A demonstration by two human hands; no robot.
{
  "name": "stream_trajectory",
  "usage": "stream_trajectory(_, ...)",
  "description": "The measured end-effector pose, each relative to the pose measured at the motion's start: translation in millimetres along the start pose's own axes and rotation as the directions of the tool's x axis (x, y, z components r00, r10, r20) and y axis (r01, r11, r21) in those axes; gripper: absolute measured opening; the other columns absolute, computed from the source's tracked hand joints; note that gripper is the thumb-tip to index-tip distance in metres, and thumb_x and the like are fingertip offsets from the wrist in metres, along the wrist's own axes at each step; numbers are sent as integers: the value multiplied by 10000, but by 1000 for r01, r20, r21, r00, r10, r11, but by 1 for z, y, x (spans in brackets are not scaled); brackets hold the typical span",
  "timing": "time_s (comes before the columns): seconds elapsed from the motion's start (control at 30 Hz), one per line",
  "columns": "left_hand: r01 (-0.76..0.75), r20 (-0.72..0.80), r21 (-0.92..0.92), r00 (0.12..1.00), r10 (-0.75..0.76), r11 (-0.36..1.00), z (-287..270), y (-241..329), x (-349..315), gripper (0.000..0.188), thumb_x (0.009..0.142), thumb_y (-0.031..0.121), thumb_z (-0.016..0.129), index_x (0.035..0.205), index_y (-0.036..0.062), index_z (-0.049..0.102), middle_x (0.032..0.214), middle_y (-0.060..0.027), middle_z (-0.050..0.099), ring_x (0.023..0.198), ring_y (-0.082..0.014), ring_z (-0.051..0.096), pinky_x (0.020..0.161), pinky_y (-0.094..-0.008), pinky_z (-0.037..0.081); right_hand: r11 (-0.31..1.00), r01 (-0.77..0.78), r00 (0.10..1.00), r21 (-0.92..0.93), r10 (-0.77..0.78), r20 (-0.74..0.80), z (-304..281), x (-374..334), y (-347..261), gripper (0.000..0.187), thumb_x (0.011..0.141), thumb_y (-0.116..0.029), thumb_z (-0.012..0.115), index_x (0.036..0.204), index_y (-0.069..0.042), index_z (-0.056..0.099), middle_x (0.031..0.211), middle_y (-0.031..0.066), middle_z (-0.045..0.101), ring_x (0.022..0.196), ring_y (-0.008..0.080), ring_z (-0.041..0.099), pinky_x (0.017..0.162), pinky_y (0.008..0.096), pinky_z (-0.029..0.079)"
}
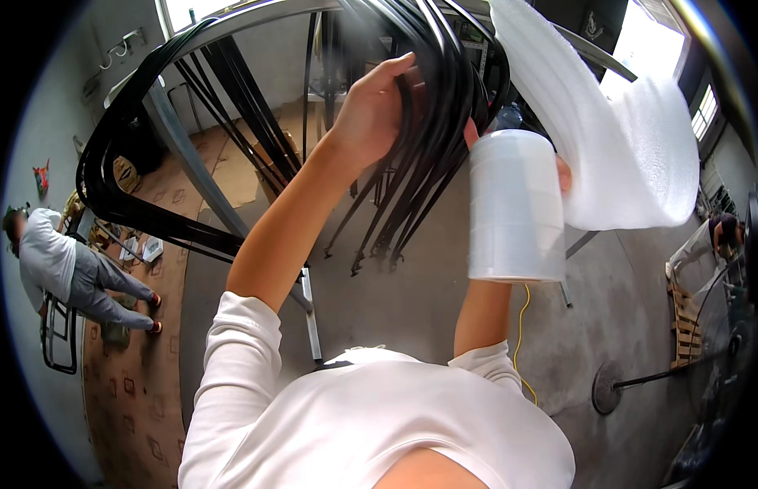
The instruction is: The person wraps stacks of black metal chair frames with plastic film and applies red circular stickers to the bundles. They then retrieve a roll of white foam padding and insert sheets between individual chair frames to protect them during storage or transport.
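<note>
A thick bundle of long, thin black tubes or strips (pixel 428 147) hangs from a metal rail (pixel 265 18) in front of me. My left hand (pixel 375 110) curls round the bundle's left side, thumb up, its fingers partly hidden behind the strands. In my right hand (pixel 564 174) is an upright roll of clear wrapping film (pixel 516 208), held beside the bundle. The roll hides most of that hand; only fingertips show at its sides. The strands' lower ends hang loose and carry small hooked tips.
White foam sheeting (pixel 623 155) drapes over the rail at right. More black strips (pixel 106 175) hang at left on the metal frame (pixel 191 155). A yellow cord (pixel 521 342) lies on the floor near a round stand base (pixel 607 387). One person (pixel 57 253) stands far left, another (pixel 713 240) far right.
</note>
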State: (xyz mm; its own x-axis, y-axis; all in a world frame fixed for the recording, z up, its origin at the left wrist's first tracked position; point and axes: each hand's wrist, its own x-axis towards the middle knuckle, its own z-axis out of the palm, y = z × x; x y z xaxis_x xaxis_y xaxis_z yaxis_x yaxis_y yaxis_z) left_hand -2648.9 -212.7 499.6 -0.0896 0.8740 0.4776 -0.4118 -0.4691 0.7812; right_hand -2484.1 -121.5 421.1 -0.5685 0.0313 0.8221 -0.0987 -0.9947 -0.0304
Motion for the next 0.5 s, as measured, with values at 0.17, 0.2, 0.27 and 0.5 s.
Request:
stream_trajectory(0.17,27,143,-288,990,15,957,8,6,6,301,821,217,444,914,-46,559,877,-158,603,793,-240,580,779,-350,455,985,40,999,-168,-42,-5,0,14,3,118,796,-206,543,831,-120,471,849,19,476,872,156,458,881,425,339)
stream_trajectory(0.2,43,157,-312,988,7,949,8,1,16,293,816,206,452,900,-53,560,851,-162,604,780,-246,587,773,-348,462,963,72,997,-261,-71,11,5,23,-2,110,797,-204,542,820,-124,470,840,16,473,865,155,455,879,426,334)
stream_trajectory(0.27,77,181,-351,983,-13,933,9,-7,33,279,806,186,467,872,-67,563,798,-170,608,753,-257,601,761,-344,477,907,107,994,-407,-99,39,14,41,-11,99,800,-201,539,799,-131,468,823,10,468,852,152,448,876,426,325)
stream_trajectory(0.5,106,80,-269,993,-87,957,12,4,24,232,810,173,488,863,-36,576,780,-127,612,722,-213,606,698,-309,496,776,149,988,-613,-97,118,13,89,-17,112,808,-189,529,724,-157,462,764,-10,448,806,143,424,865,429,292)
